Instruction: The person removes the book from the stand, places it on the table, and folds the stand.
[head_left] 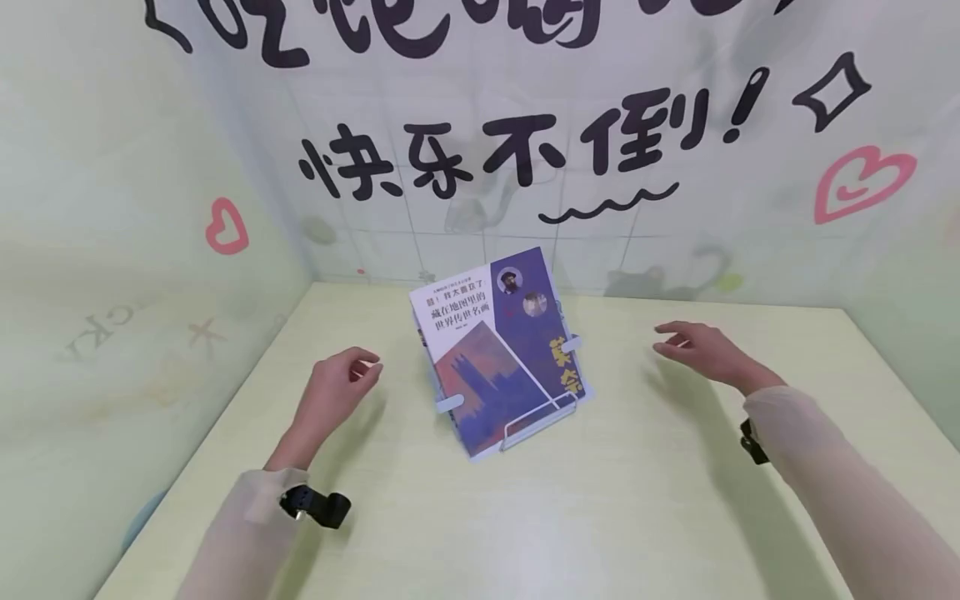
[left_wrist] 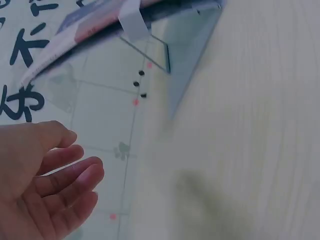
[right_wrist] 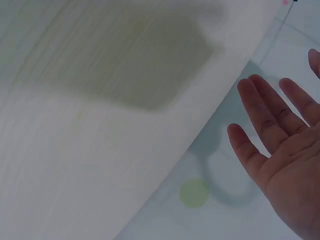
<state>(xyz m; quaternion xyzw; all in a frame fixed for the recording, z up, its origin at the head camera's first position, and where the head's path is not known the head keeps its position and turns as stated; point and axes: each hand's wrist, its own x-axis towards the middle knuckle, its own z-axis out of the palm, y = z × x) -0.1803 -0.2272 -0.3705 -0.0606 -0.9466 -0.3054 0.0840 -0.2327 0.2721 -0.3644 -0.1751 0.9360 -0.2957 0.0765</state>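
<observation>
A book [head_left: 480, 375] with a purple, white and reddish cover leans back on a book stand [head_left: 540, 423] in the middle of the table. White clips hold its left and right edges, and a wire bracket sits at its lower edge. To the left of the book hovers my left hand [head_left: 341, 383], its fingers loosely bent around nothing. In the left wrist view the book's edge [left_wrist: 95, 32] shows above that hand. My right hand [head_left: 705, 354] hangs over the table to the right, apart from the book, and its fingers look relaxed in the right wrist view.
The pale wooden table [head_left: 637, 500] meets a back wall sheet [head_left: 480, 200] printed with black characters and pink hearts. Side sheets [head_left: 135, 275] close off the left and right. Black wrist cameras [head_left: 315, 506] are strapped at both sleeves.
</observation>
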